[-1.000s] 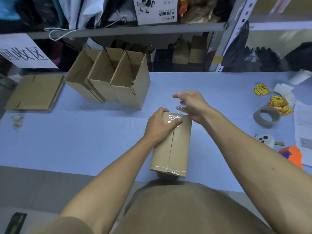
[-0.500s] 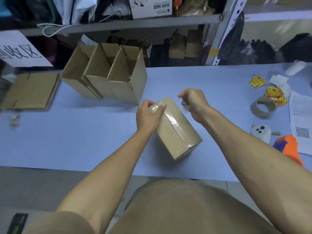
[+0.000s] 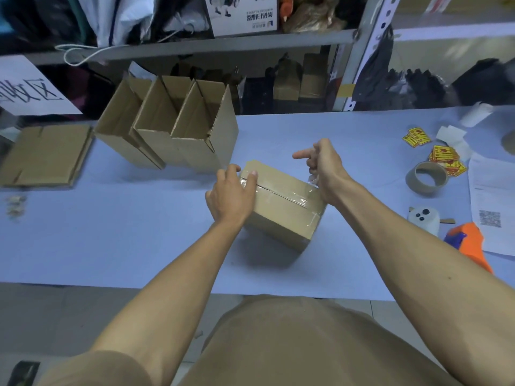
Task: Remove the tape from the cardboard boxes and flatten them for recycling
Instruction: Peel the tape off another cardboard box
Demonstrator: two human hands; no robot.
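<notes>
A closed brown cardboard box (image 3: 281, 207) lies on the blue table (image 3: 111, 232), turned at an angle, with clear tape (image 3: 289, 195) along its top seam. My left hand (image 3: 231, 196) grips the box's left end, thumb on top. At the box's right end my right hand (image 3: 324, 168) pinches a loose, crumpled end of the clear tape, index finger sticking out. Three open cardboard boxes (image 3: 172, 126) stand in a row at the back left. A flattened cardboard box (image 3: 44, 156) lies at the far left.
An empty tape roll core (image 3: 425, 177), yellow-red stickers (image 3: 443, 158), a white dispenser (image 3: 423, 220), an orange tool (image 3: 471, 243) and papers (image 3: 493, 201) lie at the right. Metal shelving (image 3: 195, 43) with goods runs behind the table.
The box has been turned from lengthwise to lying across in front of me. My right hand moved from the far end to the box's right end, still holding tape.
</notes>
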